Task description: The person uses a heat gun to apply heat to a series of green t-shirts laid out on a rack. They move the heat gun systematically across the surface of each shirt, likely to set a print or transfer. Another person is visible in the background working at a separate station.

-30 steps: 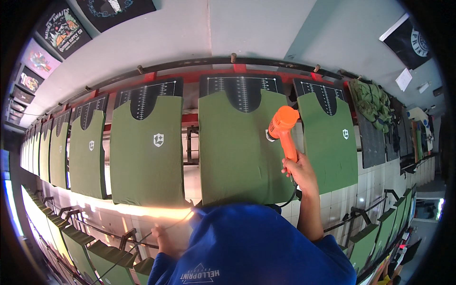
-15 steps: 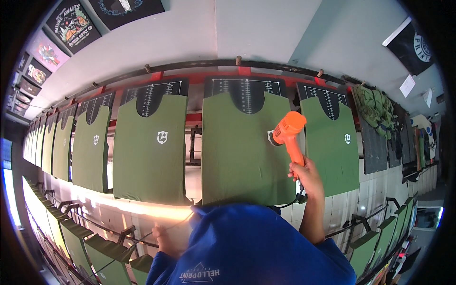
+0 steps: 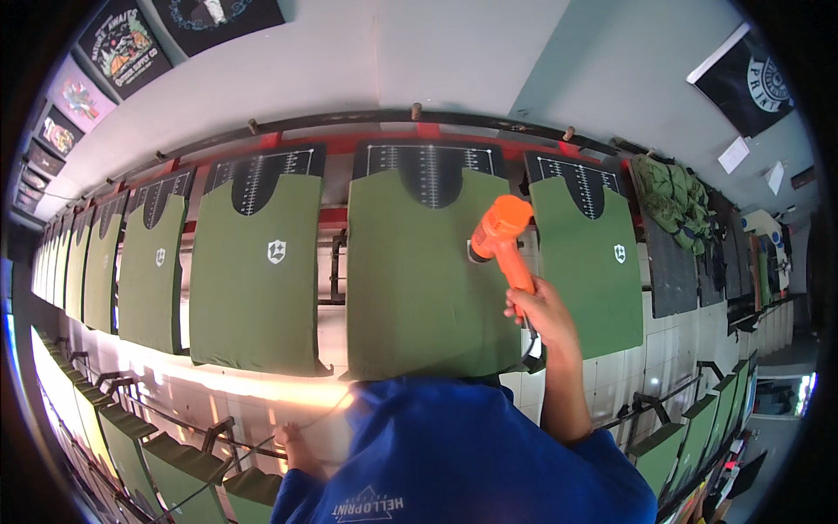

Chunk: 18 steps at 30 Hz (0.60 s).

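My right hand (image 3: 543,313) is wrapped round the handle of an orange heat gun (image 3: 503,229). Its dark nozzle points down at a white shield print on the olive-green shirt (image 3: 419,288) in front of me, partly hiding the print. I cannot tell whether the nozzle touches the cloth. This shirt is stretched over a black board (image 3: 428,170) with white ruler marks, which shows at the neck opening. Low on the left, my left hand (image 3: 295,444) is closed on a thin cord (image 3: 325,414) that runs past my body.
Similar green shirts on boards stand in a row, one to the left (image 3: 253,306) and one to the right (image 3: 594,288). A crumpled green cloth pile (image 3: 672,196) lies on a dark board further right. Behind me runs another rack of shirts (image 3: 179,458). A rail (image 3: 349,118) borders the wall.
The whole view has shifted, so the shirts appear slightly further left. The heat gun stays over the same print, tilted slightly differently. Both hands keep their hold.
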Motion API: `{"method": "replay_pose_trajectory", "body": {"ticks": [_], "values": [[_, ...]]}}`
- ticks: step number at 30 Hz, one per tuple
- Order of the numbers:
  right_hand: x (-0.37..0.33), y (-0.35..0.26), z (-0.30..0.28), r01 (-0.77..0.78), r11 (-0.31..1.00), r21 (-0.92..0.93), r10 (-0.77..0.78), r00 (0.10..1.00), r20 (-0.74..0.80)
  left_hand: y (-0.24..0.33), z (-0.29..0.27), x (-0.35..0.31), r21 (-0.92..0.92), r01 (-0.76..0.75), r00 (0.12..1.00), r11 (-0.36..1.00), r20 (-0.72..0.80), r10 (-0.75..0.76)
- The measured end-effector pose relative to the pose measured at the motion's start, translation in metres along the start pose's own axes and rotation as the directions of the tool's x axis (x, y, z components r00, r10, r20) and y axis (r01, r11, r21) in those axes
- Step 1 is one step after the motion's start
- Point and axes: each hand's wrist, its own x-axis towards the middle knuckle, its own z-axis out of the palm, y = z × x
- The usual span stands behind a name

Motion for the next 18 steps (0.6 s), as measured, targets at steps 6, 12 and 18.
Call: {"method": "replay_pose_trajectory", "body": {"ticks": [6,12,18], "values": [[0.015,-0.005,-0.012,0.036,0.999,-0.038,-0.032,0.994,0.106,-0.016,-0.008,-0.037,0.039,-0.026,0.996,0.999,-0.080,0.029],[-0.018,0.021,-0.131,0.047,0.991,0.127,-0.053,0.998,0.040,-0.037,0.011,-0.089,0.111,-0.095,0.984,0.989,-0.138,0.110],[-0.060,0.040,-0.298,0.019,0.999,0.046,-0.010,0.980,-0.200,-0.074,-0.014,-0.170,0.089,-0.174,0.959,0.981,-0.209,0.189]]}}
